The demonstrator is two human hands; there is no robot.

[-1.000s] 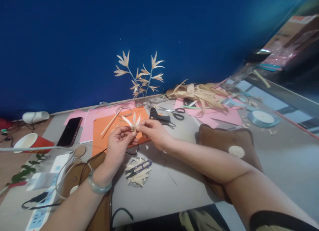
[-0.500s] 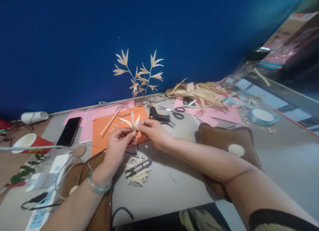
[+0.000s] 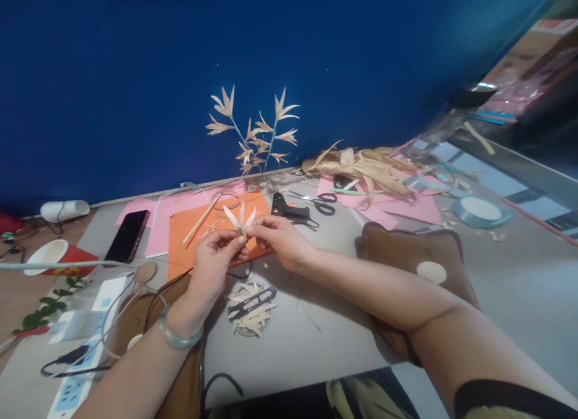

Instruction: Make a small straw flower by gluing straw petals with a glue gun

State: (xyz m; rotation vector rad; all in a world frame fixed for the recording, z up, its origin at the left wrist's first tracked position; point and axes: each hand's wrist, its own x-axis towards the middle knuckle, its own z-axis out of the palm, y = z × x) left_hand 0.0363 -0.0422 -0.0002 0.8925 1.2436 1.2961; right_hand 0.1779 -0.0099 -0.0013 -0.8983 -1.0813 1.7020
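Observation:
A small flower (image 3: pixel 241 216) of pale, pointed husk-like petals stands upright above the orange sheet (image 3: pixel 180 226). Its base is pinched in the fingertips of my left hand (image 3: pixel 218 255), which wears a jade-coloured bangle. Thumb and forefinger of my right hand (image 3: pixel 283 243) close on the flower's right side, low on the petals; the exact grip is partly hidden by the fingers. Below the hands, a round dish of loose pale petals (image 3: pixel 255 327) has purple thread snips (image 3: pixel 258 298) lying across it.
Behind my right hand lie a black glue gun (image 3: pixel 293 212) and scissors (image 3: pixel 324 207). Finished flower sprays (image 3: pixel 271 133) stand by the blue wall, beside dried husks (image 3: pixel 361 163). Ribbon (image 3: pixel 481 212) is at right. A phone (image 3: pixel 127 235), red cup (image 3: pixel 79 259) and corded power strip (image 3: pixel 72 389) occupy the left.
The petals lean slightly differently and look a little more spread between my fingers. Both hands keep their hold, and the whole view has shifted slightly.

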